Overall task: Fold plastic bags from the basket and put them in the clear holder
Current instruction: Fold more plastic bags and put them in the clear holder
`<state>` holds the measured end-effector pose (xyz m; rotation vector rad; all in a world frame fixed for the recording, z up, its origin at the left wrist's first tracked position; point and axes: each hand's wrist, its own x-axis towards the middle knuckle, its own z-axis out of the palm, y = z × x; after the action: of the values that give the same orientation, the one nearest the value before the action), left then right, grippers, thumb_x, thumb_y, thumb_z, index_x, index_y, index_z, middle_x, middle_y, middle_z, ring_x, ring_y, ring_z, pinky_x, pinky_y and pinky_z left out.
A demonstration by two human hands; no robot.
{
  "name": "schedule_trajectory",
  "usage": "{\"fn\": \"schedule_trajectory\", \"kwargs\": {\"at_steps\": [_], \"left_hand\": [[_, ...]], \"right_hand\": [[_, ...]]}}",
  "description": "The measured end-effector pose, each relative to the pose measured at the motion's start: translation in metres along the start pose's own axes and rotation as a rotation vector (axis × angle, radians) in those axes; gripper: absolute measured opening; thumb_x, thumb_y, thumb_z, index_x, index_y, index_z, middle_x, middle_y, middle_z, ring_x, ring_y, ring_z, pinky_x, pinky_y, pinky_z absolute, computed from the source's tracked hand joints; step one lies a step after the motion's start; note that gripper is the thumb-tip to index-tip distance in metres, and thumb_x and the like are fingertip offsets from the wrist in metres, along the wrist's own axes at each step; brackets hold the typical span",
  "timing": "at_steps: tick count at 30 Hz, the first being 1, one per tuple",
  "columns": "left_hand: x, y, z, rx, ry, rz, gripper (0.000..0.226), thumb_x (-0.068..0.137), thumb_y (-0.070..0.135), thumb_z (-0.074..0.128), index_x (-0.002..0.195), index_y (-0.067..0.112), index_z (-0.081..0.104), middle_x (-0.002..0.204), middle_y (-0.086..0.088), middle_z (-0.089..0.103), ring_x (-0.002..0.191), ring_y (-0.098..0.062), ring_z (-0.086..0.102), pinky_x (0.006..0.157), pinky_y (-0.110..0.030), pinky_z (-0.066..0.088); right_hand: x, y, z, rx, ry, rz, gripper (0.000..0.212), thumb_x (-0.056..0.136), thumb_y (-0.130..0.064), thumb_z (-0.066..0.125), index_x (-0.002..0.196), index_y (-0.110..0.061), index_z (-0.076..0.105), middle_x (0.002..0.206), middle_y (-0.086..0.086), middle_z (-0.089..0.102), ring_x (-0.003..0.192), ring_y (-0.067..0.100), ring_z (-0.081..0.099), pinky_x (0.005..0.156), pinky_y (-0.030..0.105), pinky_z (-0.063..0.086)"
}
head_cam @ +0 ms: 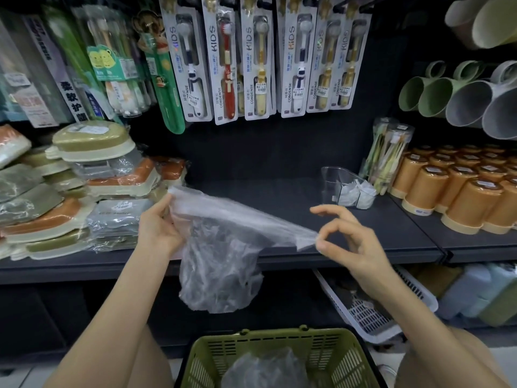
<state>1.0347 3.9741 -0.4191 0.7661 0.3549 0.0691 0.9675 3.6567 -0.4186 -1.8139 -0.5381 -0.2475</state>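
Shop aisle, dark shelf across mid-frame. Toothbrush packs hang along the top; stacked soap boxes at left; orange cups at right, mugs in the upper right.

Bag: clear, crinkled, held in the air at frame centre in front of the shelf edge. Its top edge is stretched between both hands and its body hangs down.

Left hand: fingers curled round the bag's upper-left edge.

Right hand: thumb and forefinger pinch the bag's right corner; other fingers spread and raised.

Holder: clear, on the shelf right of centre, just beside the cups; folded white bags lie inside.

Basket: green, bottom centre, below the hands; more crumpled bags in it. A white basket sits on the lower shelf, lower right.
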Motion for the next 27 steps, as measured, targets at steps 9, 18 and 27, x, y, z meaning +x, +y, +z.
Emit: {"fn": "schedule_trajectory", "kwargs": {"at_steps": [9,18,27], "left_hand": [[0.008,-0.014,0.006,0.283,0.016,0.145,0.014,0.099,0.018,0.051,0.088,0.019,0.060,0.083,0.002,0.064,0.079,-0.014,0.062,0.068,-0.029,0.052],[0.001,-0.032,0.017,0.438,0.174,0.389,0.018,0.096,0.017,0.056,0.081,0.025,0.062,0.086,0.015,0.060,0.081,0.000,0.054,0.069,-0.015,0.042],[-0.004,-0.043,0.025,0.489,0.145,0.582,0.010,0.094,0.014,0.060,0.087,0.020,0.064,0.080,0.012,0.064,0.073,0.004,0.058,0.070,-0.010,0.046]], "right_hand": [[-0.002,-0.025,-0.021,0.200,-0.192,0.016,0.004,0.076,-0.025,0.069,0.075,-0.022,0.067,0.070,-0.005,0.060,0.066,0.009,0.054,0.064,0.016,0.042],[-0.003,-0.001,-0.034,0.051,-0.077,0.289,0.007,0.086,-0.007,0.066,0.092,-0.010,0.068,0.050,-0.002,0.049,0.049,0.010,0.050,0.054,0.016,0.043],[-0.001,0.030,-0.051,0.029,0.100,0.498,0.015,0.083,-0.008,0.070,0.096,-0.016,0.071,0.075,0.008,0.070,0.072,0.013,0.065,0.078,0.027,0.047]]}}
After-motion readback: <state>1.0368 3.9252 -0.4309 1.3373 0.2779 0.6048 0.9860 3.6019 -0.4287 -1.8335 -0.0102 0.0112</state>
